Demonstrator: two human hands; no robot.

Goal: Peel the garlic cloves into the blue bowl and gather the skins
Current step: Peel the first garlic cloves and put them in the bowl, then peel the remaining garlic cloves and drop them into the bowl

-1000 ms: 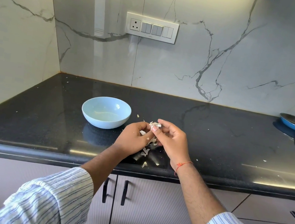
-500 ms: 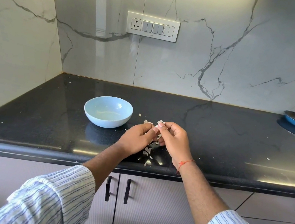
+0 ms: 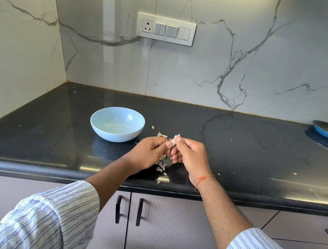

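We pinch a garlic clove (image 3: 174, 141) between left hand (image 3: 148, 153) and right hand (image 3: 191, 156); skins (image 3: 161, 167) lie ungathered on the table (image 3: 238, 156), and the blue bowl (image 3: 117, 123) looks nearly empty.

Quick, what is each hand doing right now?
Left hand: fingers curled, pinching the garlic clove held between both hands.
Right hand: fingers curled, pinching the same garlic clove and its papery skin.

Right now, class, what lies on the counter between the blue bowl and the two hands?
In the head view, only loose garlic skins on bare black counter between blue bowl and hands.
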